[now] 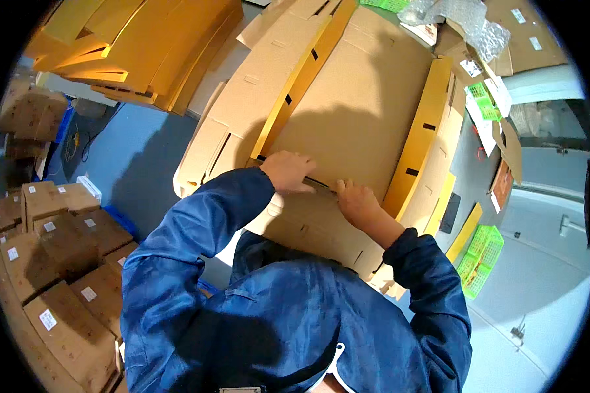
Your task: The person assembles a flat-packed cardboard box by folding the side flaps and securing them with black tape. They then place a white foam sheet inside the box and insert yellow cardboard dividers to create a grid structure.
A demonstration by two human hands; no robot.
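Observation:
A large die-cut cardboard box blank (360,98) lies in front of me, brown inside. A long yellow side wall (301,85) with dark slots stands up along its left, and a second yellow side wall (421,131) along its right. My left hand (288,171) rests at the near end of the left wall, fingers stretched out over the near fold. To its right, my right hand (360,202) has its fingers curled onto the same near edge, pinching the cardboard there. A dark gap in the fold shows between the hands. The near flap (308,226) slopes toward my body.
A stack of yellow box blanks (144,52) is at the far left. Brown cartons (65,262) with white labels are piled on the left. Green baskets (480,261) stand on the right, with bubble wrap (465,23) and opened cardboard at the far right.

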